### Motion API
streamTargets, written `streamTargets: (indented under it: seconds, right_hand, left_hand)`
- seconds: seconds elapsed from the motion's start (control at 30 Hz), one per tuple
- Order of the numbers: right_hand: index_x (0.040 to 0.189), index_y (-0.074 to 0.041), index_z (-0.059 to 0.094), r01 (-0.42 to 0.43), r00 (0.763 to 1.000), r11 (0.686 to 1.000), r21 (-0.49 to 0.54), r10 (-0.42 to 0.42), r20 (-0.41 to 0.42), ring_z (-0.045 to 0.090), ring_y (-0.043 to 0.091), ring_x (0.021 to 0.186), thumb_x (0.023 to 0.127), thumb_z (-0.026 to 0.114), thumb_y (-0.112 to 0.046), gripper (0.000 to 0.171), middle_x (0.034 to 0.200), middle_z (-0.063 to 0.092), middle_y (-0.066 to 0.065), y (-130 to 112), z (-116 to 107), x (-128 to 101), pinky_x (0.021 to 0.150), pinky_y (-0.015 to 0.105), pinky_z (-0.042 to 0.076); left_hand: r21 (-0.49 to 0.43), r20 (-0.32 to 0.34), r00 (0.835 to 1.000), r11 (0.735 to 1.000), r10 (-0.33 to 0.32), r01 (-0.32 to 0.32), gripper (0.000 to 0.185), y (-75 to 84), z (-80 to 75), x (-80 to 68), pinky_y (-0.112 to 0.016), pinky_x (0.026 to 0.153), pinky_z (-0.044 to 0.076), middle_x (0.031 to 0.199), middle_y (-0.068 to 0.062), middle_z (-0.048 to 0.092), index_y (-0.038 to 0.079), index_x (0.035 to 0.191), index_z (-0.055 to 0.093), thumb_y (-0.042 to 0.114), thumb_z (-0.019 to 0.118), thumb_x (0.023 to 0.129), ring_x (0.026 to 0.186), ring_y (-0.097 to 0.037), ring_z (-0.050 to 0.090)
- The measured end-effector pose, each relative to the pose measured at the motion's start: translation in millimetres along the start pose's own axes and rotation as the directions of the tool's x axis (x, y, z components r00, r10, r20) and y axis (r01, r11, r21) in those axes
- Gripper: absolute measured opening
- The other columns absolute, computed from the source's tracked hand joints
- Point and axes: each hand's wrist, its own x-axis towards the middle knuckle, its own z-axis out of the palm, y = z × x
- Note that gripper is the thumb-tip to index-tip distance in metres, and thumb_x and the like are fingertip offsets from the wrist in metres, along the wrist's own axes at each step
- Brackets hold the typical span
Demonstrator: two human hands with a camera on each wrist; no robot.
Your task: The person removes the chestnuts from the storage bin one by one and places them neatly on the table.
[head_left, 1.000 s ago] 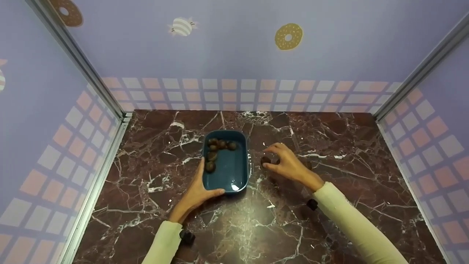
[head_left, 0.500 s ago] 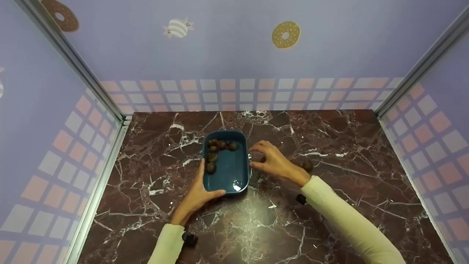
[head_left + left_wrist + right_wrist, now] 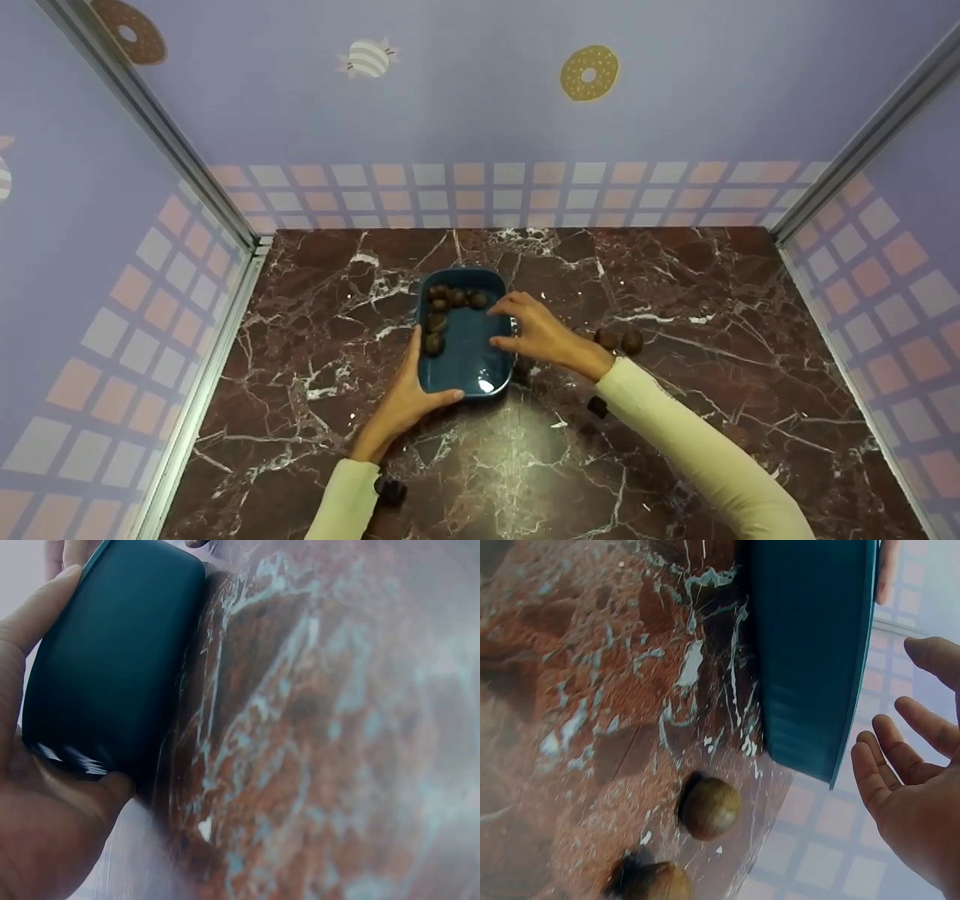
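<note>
A dark blue oblong dish [image 3: 466, 349] stands on the marble-look surface. Inside, several small round brown-green fruits [image 3: 434, 344] line its far end and left side. My left hand [image 3: 407, 391] grips the dish's near left corner, thumb across the near end and fingers along the left wall. Reaching over the right rim is my right hand [image 3: 546, 334], thumb and fingers spread apart. In the right wrist view that hand [image 3: 922, 787] has nothing between its fingers, beside the dish wall [image 3: 814, 645]. More of the round fruits [image 3: 632, 342] lie on the surface right of the right wrist.
The brown marble-look surface [image 3: 360, 300] is bounded by a patterned lilac back wall [image 3: 480, 90] and side walls. Metal rails run along the left edge and up the back corners. Two loose round fruits [image 3: 711, 808] show in the right wrist view.
My right hand has moved left from above the loose fruits to over the dish's right rim, uncovering fruits near its wrist. The left hand and dish stay in place.
</note>
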Motion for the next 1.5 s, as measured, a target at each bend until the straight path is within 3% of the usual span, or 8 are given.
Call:
streamTargets:
  seconds: [0.57,1.2,1.5]
  right_hand:
    - [0.138,0.002,0.071,-0.021,0.997,0.999,0.041,0.017,0.082,0.062,0.034,0.126,0.098,0.086,-0.016,0.046,0.136,0.066,0.015,-6.5,25.2,17.8,0.107,0.053,0.054]
    - [0.131,0.001,0.076,0.03,0.991,0.999,-0.037,-0.025,0.133,0.063,0.034,0.122,0.097,0.086,-0.016,0.04,0.133,0.07,0.017,-15.3,54.1,45.0,0.106,0.05,0.055]
    - [0.133,-0.002,0.076,-0.005,0.986,0.997,-0.079,0.018,0.164,0.063,0.033,0.127,0.095,0.088,-0.018,0.043,0.135,0.071,0.015,-21.6,65.3,50.5,0.111,0.048,0.053]
  left_hand:
    - [-0.014,-0.008,1.0,1.0,-0.001,0.001,0.139,-0.2,1.5,-1.2,-0.069,0.132,0.009,0.184,-0.017,-0.004,0.023,0.179,-0.003,0.03,0.098,0.085,0.169,-0.043,0.001]
    - [-0.023,-0.003,1.0,1.0,-0.002,0.002,0.138,-1.2,0.6,-0.8,-0.069,0.132,0.011,0.184,-0.014,-0.004,0.023,0.179,-0.003,0.031,0.098,0.086,0.169,-0.04,0.001]
    - [-0.048,0.002,1.0,0.999,0.025,-0.025,0.138,-2.8,1.2,0.0,-0.066,0.133,0.01,0.184,-0.015,-0.006,0.022,0.179,-0.004,0.029,0.097,0.087,0.169,-0.04,0.001]
